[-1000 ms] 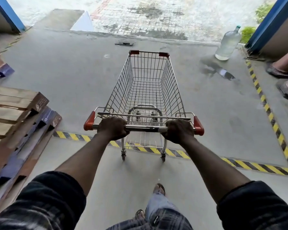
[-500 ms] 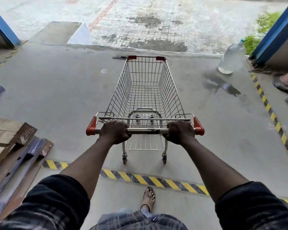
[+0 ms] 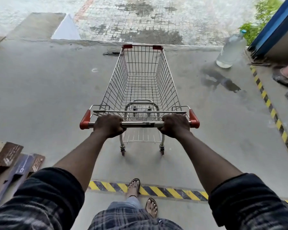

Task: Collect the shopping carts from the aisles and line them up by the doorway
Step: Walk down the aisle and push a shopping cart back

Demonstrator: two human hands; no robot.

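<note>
Left hand [image 3: 109, 125] and right hand [image 3: 175, 125] grip the cart [image 3: 142, 83] handle. The cart has rolled past the striped line [image 3: 165, 191] to the floor's [image 3: 40, 97] outer edge, so doorway parking looks imminent.

Shop entrance: wire cart [image 3: 140, 83], hazard-striped floor tape [image 3: 165, 191].

Both hands [image 3: 140, 125] grip cart [image 3: 140, 83] handle; basket apparently empty.

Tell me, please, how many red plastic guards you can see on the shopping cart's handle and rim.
4: a left handle cap beside the left hand, a right handle cap beside the right hand, and a front-left bumper and front-right bumper on the far corners. None looks hidden.
</note>
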